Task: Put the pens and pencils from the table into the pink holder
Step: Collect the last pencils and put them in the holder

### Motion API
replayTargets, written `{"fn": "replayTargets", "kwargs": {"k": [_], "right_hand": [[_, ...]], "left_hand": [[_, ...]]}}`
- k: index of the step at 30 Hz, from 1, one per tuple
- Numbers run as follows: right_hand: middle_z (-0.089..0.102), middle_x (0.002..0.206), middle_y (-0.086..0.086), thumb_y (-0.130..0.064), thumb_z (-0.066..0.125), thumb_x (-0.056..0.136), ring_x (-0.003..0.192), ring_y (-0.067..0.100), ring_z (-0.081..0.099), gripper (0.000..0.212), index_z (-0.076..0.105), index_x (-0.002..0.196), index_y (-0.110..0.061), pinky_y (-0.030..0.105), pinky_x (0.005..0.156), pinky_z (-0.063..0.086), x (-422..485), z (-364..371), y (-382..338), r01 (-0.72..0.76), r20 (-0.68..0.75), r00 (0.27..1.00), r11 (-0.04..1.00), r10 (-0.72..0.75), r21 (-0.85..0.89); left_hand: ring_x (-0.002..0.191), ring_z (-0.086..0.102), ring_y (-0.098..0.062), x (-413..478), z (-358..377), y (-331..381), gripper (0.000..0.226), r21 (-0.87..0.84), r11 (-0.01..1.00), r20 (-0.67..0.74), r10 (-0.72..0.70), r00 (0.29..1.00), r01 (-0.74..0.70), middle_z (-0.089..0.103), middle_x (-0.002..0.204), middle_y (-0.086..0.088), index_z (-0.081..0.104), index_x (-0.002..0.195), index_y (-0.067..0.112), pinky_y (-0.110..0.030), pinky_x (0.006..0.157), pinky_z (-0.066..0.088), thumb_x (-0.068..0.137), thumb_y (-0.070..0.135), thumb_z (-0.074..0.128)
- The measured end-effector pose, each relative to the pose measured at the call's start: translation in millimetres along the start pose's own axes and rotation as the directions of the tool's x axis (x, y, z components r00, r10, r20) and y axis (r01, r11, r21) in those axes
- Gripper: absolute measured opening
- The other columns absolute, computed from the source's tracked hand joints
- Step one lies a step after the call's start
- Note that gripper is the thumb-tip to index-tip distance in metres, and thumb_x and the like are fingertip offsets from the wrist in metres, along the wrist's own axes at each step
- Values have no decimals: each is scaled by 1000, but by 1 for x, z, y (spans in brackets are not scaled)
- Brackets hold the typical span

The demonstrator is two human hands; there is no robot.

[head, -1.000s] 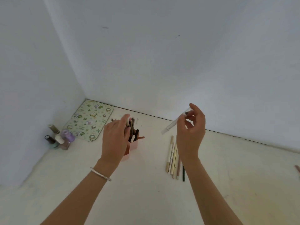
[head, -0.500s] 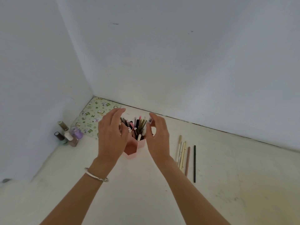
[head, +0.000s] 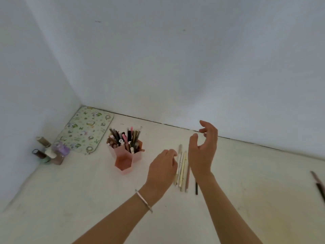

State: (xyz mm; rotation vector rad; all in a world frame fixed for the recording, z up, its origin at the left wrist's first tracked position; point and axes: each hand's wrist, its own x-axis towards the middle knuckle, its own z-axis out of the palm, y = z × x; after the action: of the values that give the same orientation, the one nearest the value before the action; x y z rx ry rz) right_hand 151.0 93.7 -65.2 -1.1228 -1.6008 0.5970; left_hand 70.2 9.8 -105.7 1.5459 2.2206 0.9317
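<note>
The pink holder (head: 127, 158), made of hexagonal cups, stands on the white table with several pens and pencils (head: 125, 138) upright in its rear cups; the front cup looks empty. To its right, a row of several pale pens and pencils (head: 182, 169) lies flat, with a thin black one (head: 196, 188) beside them. My left hand (head: 162, 169) hovers at the row's left side, fingers curled down, touching or nearly touching the nearest pen. Just right of the row, my right hand (head: 204, 150) is raised with fingers spread and nothing in it.
A green patterned mat (head: 84, 129) lies in the back left corner. Several small nail polish bottles (head: 50, 153) stand by the left wall. Two more dark pens (head: 319, 184) lie at the far right edge. White walls close the table at back and left.
My right hand carried a white pen to the holder and let it go there. Both hands then moved right, away from the holder, to the row of loose pens.
</note>
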Motion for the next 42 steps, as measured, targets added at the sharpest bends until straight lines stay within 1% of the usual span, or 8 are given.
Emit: {"fn": "replayTargets", "kwargs": {"k": [4,10,18,22,27,34,38,42], "right_hand": [[57,104,-8,2,50,85,92,1,54,44,53,113,-31,6,83,38,4,-37,32,-103,-54,994,992,99,-70],[57,105,-21,5,51,89,92,-1,56,38,60,110,-26,12,78,44,-15,-72,76,-231,-41,973,957,227,-178],[59,97,-7,-1,52,91,82,7,58,35,57,120,-21,17,72,43,-34,-59,101,-384,215,859,862,465,-332],[58,109,1,-11,47,98,98,16,58,37,48,134,-18,25,82,48,-42,-41,107,-340,306,773,771,555,-539],[55,102,5,-18,33,103,88,21,58,28,48,127,-15,29,73,49,-49,-26,111,-205,325,790,723,520,-659],[58,98,8,-9,60,89,88,26,63,68,28,149,-12,29,71,45,-27,-28,88,-351,294,797,800,529,-487],[47,80,0,-4,59,83,65,14,49,81,25,151,-28,22,59,45,6,-26,40,-365,181,902,916,392,-165],[53,95,3,-5,59,82,72,16,56,72,34,141,-38,23,64,49,19,-15,-4,-293,155,946,955,285,35]], "left_hand": [[102,59,-17,18,45,0,23,203,966,186,-196,963,158,57,116,-3,50,123,15,-25,84,49,102,22,43],[99,60,-22,32,77,12,18,254,934,222,-310,924,252,58,113,-7,48,118,11,-29,76,48,101,15,44],[88,62,-16,38,60,12,30,-48,952,135,-295,946,303,62,100,1,53,124,16,-30,78,53,95,16,59],[77,63,-3,38,24,23,23,-288,938,0,-204,979,195,62,90,13,56,115,24,-17,68,53,94,15,60],[78,64,4,30,-21,39,17,-482,866,-43,-171,984,130,65,88,12,53,93,29,-8,63,50,93,14,61],[84,63,5,12,-93,18,11,-485,872,-393,-156,906,-60,65,91,4,61,102,26,-2,64,47,93,20,61],[80,70,-10,18,-125,-19,73,-396,913,-467,-110,877,-96,63,94,5,23,149,47,-22,67,58,95,14,59],[91,68,-11,29,-124,-38,70,-256,965,-454,-69,889,-56,62,103,7,22,148,49,-39,81,59,97,16,56]]}}
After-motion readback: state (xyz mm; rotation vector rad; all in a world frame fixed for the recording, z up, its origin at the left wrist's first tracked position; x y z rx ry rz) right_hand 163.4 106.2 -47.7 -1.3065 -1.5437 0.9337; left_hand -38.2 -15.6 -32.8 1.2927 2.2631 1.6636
